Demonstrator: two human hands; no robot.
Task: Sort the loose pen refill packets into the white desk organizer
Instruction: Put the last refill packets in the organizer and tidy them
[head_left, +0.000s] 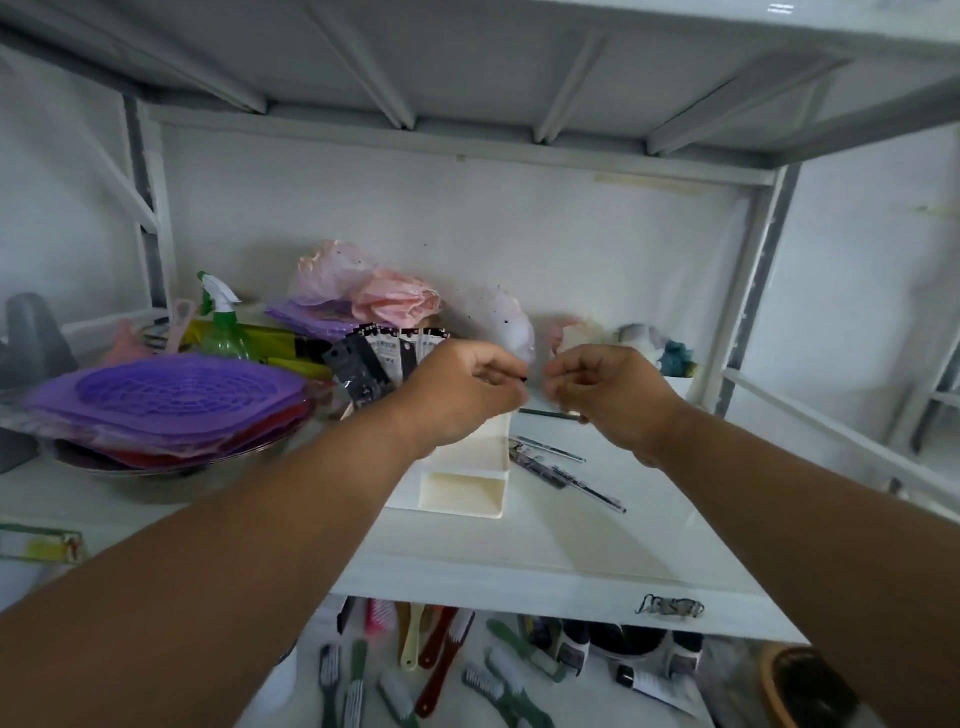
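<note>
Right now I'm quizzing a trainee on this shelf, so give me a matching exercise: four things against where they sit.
Things:
1. white desk organizer
2. loose refill packets
3. purple mats
4. green spray bottle

Places:
A. stacked at the shelf's left
B. lying right of the organizer
C. below the two hands
D. standing behind the purple stack

Pairs: 1-C, 2-B, 3-A, 4-D

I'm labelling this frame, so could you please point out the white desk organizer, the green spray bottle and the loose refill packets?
white desk organizer (462, 491): head view, front lower compartment.
green spray bottle (224, 332): head view, body.
loose refill packets (558, 470): head view, middle of pile.
</note>
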